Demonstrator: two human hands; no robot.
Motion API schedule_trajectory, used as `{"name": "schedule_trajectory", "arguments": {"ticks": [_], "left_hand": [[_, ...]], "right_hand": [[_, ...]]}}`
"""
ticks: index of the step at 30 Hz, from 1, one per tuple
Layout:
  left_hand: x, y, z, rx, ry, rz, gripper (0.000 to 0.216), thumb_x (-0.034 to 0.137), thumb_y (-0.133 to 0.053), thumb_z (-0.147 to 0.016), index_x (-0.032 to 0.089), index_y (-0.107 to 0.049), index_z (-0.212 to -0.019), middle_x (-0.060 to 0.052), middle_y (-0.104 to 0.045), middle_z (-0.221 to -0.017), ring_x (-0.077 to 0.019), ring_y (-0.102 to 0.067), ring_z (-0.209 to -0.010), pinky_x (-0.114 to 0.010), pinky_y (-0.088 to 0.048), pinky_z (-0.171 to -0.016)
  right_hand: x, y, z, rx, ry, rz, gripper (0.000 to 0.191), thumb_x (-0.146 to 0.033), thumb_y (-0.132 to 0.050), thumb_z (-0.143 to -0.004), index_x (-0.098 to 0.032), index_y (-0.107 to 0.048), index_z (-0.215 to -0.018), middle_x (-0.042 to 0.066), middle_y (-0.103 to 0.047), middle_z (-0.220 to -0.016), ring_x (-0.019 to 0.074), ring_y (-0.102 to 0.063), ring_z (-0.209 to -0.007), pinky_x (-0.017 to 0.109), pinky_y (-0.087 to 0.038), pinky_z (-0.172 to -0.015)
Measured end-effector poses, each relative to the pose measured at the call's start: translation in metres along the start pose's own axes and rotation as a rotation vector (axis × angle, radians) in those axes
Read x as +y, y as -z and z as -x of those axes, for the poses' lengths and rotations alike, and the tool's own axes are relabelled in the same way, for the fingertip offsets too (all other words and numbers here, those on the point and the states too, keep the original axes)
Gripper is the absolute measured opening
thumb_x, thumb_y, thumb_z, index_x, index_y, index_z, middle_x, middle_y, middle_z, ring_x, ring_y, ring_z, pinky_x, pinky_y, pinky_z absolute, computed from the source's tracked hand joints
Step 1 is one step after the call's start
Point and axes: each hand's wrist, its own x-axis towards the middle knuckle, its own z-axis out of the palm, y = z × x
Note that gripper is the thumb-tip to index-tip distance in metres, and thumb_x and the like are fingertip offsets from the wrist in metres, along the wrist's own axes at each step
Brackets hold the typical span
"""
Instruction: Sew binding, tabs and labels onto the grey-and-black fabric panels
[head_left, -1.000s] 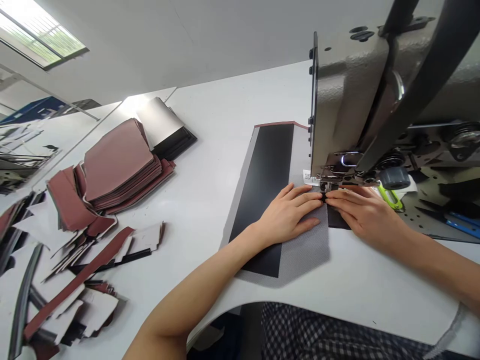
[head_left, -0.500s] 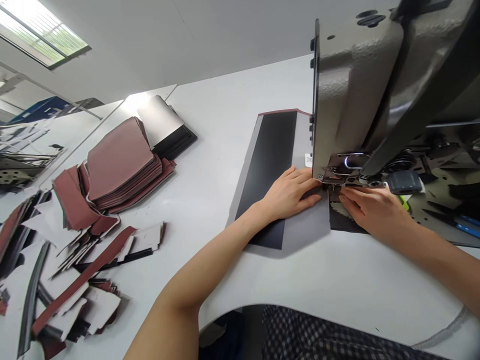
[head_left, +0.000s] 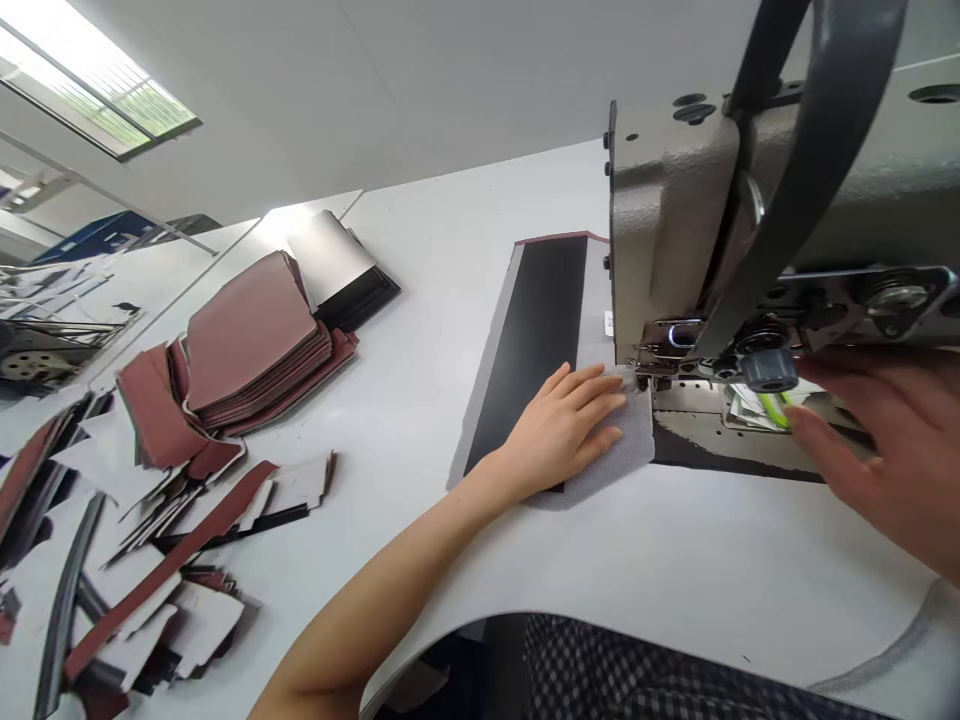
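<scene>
My left hand lies flat with spread fingers on a grey mesh fabric piece that carries a long black panel. The fabric's right edge lies beside the presser foot area of a sewing machine. A small white label shows on the fabric at the machine's edge. To the right of the needle, my right hand is raised beside the machine's grey knob, thumb and fingers apart. A bright green item and white papers lie on the machine bed near its thumb.
Left on the white table stand a stack of maroon pieces and a pile of black and silvery sheets. Strips and offcuts are heaped at the lower left. The machine head fills the upper right.
My right hand has left the needle area and moved right, its fingers now parted. My left hand stays on the fabric, slightly lower. The view has shifted a little.
</scene>
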Motion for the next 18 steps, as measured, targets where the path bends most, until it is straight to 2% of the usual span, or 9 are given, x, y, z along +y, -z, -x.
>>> {"name": "schedule_trajectory", "arguments": {"ticks": [3, 5, 7, 10, 14, 16, 18], "left_hand": [[0.010, -0.001, 0.015, -0.027, -0.026, 0.050, 0.048, 0.053, -0.054, -0.100, 0.022, -0.057, -0.136, -0.008, -0.056, -0.150, -0.0285, -0.042, -0.147, -0.057, -0.026, -0.126], [0.013, -0.003, 0.021, -0.022, -0.035, 0.056, 0.058, 0.060, -0.062, -0.093, 0.021, -0.057, -0.136, -0.009, -0.056, -0.150, -0.0305, -0.044, -0.145, -0.059, -0.028, -0.124], [0.014, -0.006, 0.026, 0.009, -0.023, 0.052, 0.061, 0.061, -0.068, -0.089, 0.020, -0.059, -0.134, -0.009, -0.059, -0.146, -0.0298, -0.051, -0.137, -0.054, -0.038, -0.118], [0.017, -0.012, 0.031, 0.089, -0.005, 0.035, 0.050, 0.055, -0.069, -0.090, 0.019, -0.065, -0.124, -0.008, -0.067, -0.135, -0.0254, -0.061, -0.116, -0.044, -0.052, -0.100], [0.024, -0.018, 0.029, 0.124, -0.065, -0.044, 0.027, 0.040, -0.059, -0.099, 0.016, -0.069, -0.108, -0.007, -0.073, -0.123, -0.0227, -0.065, -0.105, -0.037, -0.055, -0.088], [0.026, -0.020, 0.026, 0.107, -0.087, -0.061, 0.026, 0.037, -0.055, -0.101, 0.017, -0.069, -0.109, -0.007, -0.072, -0.127, -0.0229, -0.065, -0.111, -0.037, -0.055, -0.092], [0.025, -0.020, 0.022, 0.066, -0.081, -0.049, 0.036, 0.046, -0.055, -0.101, 0.019, -0.066, -0.123, -0.008, -0.064, -0.140, -0.0265, -0.058, -0.129, -0.044, -0.049, -0.108]], "right_hand": [[0.006, -0.020, -0.004, -0.176, 0.064, -0.035, 0.036, -0.028, -0.049, -0.100, -0.005, -0.056, -0.127, 0.021, -0.064, -0.117, 0.0371, -0.057, -0.118, 0.049, -0.049, -0.099], [0.006, -0.032, -0.006, -0.199, 0.084, -0.068, 0.029, -0.023, -0.046, -0.100, -0.004, -0.059, -0.117, 0.021, -0.063, -0.110, 0.0355, -0.058, -0.111, 0.048, -0.051, -0.096], [0.004, -0.036, -0.006, -0.183, 0.096, -0.051, 0.023, -0.019, -0.048, -0.098, -0.007, -0.062, -0.112, 0.019, -0.064, -0.107, 0.0338, -0.059, -0.108, 0.047, -0.051, -0.094], [-0.008, -0.033, -0.003, -0.181, 0.125, -0.046, 0.021, -0.016, -0.051, -0.098, -0.012, -0.065, -0.113, 0.014, -0.066, -0.114, 0.0323, -0.060, -0.111, 0.046, -0.050, -0.092], [-0.035, -0.031, -0.002, -0.254, 0.182, -0.283, 0.025, -0.013, -0.048, -0.100, -0.012, -0.066, -0.118, 0.010, -0.067, -0.121, 0.0243, -0.061, -0.106, 0.041, -0.050, -0.094], [-0.046, -0.035, -0.002, -0.280, 0.201, -0.356, 0.028, -0.011, -0.048, -0.100, -0.011, -0.065, -0.122, 0.009, -0.066, -0.122, 0.0235, -0.059, -0.105, 0.040, -0.050, -0.094], [-0.052, -0.040, -0.002, -0.305, 0.206, -0.357, 0.031, -0.009, -0.048, -0.098, -0.012, -0.064, -0.125, 0.009, -0.066, -0.123, 0.0246, -0.058, -0.104, 0.041, -0.050, -0.093]]}}
